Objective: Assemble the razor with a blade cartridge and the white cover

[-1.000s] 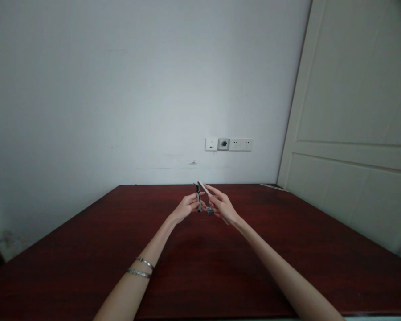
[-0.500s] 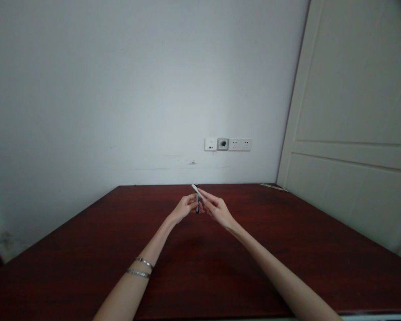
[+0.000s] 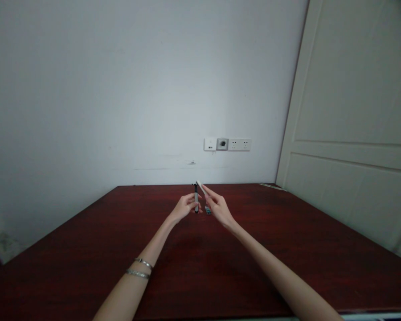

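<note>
My left hand (image 3: 184, 207) is closed around a slim black-and-grey bar-like object (image 3: 196, 200), held upright, with a small dark piece sticking out at its top. Its exact kind is too small to make out. In my right hand (image 3: 220, 211), pinched between the fingers, is a slim white stick (image 3: 201, 187) that slants up to the left. The stick's tip is close to the top of the dark bar; whether they touch I cannot tell. Partly behind my right fingers shows a small green-and-white patterned item (image 3: 208, 210), whose kind is unclear.
Under my hands spreads a dark red wooden table (image 3: 147, 249). Its far edge meets a pale wall with sockets (image 3: 239, 144) and switch plates. A flat light strip (image 3: 272, 187) lies at the far right corner. A cream panelled door (image 3: 347, 133) stands on the right.
My right hand has drawn the white stick slightly right, off the front of the dark bar. The bar's top and the green-and-white item have come into sight.
</note>
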`<state>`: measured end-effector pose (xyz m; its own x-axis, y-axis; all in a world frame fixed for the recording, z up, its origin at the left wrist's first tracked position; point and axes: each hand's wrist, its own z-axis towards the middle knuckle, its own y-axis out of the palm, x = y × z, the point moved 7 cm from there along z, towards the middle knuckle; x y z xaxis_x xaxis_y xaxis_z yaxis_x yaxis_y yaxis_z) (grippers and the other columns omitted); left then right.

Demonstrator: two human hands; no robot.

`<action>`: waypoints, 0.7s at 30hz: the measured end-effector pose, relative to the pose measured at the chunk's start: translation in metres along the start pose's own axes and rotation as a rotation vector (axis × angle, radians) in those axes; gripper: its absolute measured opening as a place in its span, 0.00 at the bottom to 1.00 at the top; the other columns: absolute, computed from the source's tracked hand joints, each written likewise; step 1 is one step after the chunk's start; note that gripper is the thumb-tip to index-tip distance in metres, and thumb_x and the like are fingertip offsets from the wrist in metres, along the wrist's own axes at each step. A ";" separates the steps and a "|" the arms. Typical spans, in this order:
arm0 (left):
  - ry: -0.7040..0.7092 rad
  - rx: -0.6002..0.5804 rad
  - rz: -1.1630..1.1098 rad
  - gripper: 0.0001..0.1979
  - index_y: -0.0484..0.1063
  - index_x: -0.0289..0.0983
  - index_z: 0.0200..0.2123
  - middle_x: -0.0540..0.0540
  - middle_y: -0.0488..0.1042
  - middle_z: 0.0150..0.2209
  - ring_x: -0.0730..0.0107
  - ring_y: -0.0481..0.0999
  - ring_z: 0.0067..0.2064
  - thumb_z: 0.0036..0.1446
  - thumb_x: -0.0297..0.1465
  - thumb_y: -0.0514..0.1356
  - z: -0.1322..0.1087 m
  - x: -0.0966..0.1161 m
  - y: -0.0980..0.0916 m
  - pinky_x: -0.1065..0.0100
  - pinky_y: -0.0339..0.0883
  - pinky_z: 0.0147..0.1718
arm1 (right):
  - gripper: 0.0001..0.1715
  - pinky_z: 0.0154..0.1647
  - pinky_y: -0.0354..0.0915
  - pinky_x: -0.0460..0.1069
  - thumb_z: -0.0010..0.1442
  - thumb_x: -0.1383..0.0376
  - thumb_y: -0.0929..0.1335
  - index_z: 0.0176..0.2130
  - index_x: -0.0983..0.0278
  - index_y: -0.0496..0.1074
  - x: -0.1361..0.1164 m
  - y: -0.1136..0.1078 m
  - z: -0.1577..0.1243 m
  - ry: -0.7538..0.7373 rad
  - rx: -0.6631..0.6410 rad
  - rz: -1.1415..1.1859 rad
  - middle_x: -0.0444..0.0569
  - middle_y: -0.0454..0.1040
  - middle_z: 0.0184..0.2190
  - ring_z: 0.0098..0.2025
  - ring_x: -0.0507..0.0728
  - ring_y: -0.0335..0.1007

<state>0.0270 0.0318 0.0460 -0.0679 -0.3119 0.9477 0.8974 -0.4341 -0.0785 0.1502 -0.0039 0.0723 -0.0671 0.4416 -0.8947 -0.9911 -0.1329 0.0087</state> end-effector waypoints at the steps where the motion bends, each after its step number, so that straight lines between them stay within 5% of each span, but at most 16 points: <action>1: 0.001 0.003 0.010 0.18 0.66 0.33 0.39 0.46 0.73 0.28 0.68 0.75 0.28 0.47 0.37 0.63 0.000 0.000 0.000 0.68 0.66 0.30 | 0.30 0.17 0.50 0.42 0.53 0.55 0.65 0.54 0.62 0.66 0.000 0.002 0.000 -0.010 -0.013 -0.012 0.42 0.64 0.20 0.20 0.48 0.52; 12: 0.132 0.206 0.328 0.11 0.70 0.34 0.36 0.50 0.71 0.22 0.70 0.73 0.23 0.45 0.28 0.60 0.007 -0.006 -0.015 0.69 0.65 0.26 | 0.23 0.25 0.62 0.47 0.58 0.60 0.60 0.53 0.58 0.67 -0.022 0.000 -0.006 -0.299 0.007 -0.432 0.46 0.75 0.32 0.24 0.52 0.61; 21: 0.168 0.282 0.433 0.07 0.68 0.35 0.32 0.50 0.71 0.24 0.70 0.73 0.25 0.46 0.27 0.58 0.007 -0.003 -0.021 0.71 0.65 0.27 | 0.24 0.27 0.64 0.48 0.60 0.61 0.59 0.55 0.61 0.65 -0.017 -0.014 -0.007 -0.307 0.123 -0.484 0.46 0.76 0.31 0.23 0.53 0.64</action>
<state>0.0113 0.0478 0.0468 0.2862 -0.5531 0.7824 0.9393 0.0006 -0.3431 0.1659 -0.0154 0.0840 0.3843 0.6655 -0.6399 -0.9222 0.2436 -0.3005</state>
